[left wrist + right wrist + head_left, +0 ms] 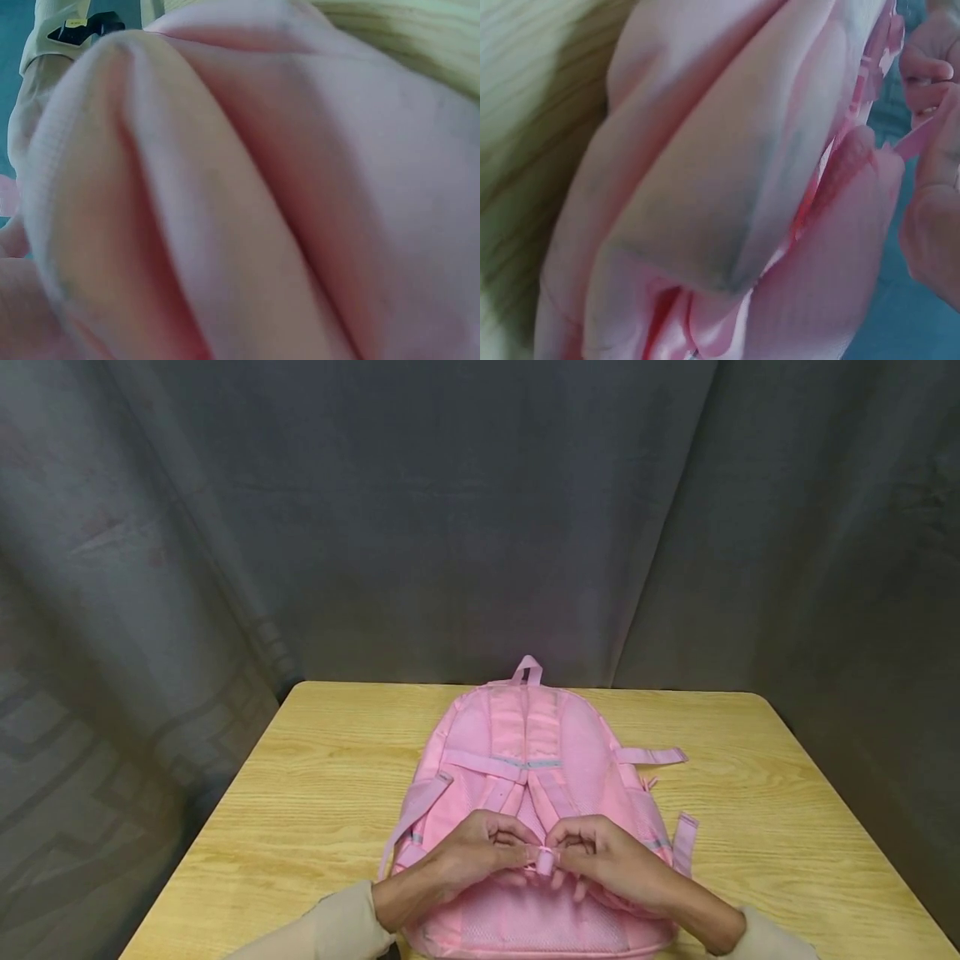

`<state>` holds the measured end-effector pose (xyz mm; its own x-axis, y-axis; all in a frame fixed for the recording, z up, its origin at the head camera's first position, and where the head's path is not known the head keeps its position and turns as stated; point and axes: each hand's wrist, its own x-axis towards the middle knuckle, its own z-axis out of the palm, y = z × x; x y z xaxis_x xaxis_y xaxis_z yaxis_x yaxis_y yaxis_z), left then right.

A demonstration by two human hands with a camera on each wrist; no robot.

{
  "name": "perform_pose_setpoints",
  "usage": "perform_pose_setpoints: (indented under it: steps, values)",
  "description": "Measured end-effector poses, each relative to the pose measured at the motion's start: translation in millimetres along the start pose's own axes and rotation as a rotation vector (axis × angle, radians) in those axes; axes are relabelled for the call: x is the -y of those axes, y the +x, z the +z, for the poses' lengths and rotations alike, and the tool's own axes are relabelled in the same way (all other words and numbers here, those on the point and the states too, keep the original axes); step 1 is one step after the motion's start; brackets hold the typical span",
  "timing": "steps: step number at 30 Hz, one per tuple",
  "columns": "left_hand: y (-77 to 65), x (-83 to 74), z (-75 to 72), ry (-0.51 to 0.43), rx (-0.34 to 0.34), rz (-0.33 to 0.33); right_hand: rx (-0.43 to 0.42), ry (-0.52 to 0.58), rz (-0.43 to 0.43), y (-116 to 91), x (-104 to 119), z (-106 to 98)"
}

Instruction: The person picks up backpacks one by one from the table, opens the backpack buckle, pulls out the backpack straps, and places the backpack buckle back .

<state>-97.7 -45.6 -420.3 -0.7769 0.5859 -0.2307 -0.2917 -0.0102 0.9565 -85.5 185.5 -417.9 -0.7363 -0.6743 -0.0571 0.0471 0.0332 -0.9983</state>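
A pink backpack (pixel 517 918) lies on the table with its strap side up and its top loop pointing away. Over its lower middle, both hands meet at a short piece of pink strap (pixel 545 862). My left hand (pixel 480 852) pinches the strap from the left, thumb on top. From the other side my right hand (pixel 611 860) pinches it too, fingers curled. The right wrist view shows the strap (pixel 915 140) stretched at the fingers by the right edge. Pink fabric (pixel 300 150) fills most of the left wrist view, hiding most of the left hand.
The wooden table (pixel 315 793) extends on both sides of the backpack. Loose strap ends stick out at the right (pixel 652 756), and another strap (pixel 420 810) hangs over the left side. A grey curtain (pixel 450 527) stands behind the table.
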Motion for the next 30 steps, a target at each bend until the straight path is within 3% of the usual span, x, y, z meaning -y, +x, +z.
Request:
perform_pose_setpoints:
  steps: [4, 10, 15, 30]
  values:
    - [0.0, 0.1, 0.7, -0.012, 0.002, -0.006, 0.008, -0.019, 0.027, -0.5, 1.0, -2.4]
    - [-1.0, -0.4, 1.6, -0.025, 0.008, -0.01, 0.055, -0.022, -0.035, -2.2, 1.4, -4.3]
    - [-1.5, -0.8, 1.5, -0.034, 0.013, -0.014, 0.093, 0.041, -0.08, -2.5, -1.5, -4.3]
    - [-1.1, 1.5, 0.6, -0.008, 0.024, -0.01, 0.066, 0.01, -0.158, 0.0, -8.6, -1.2]
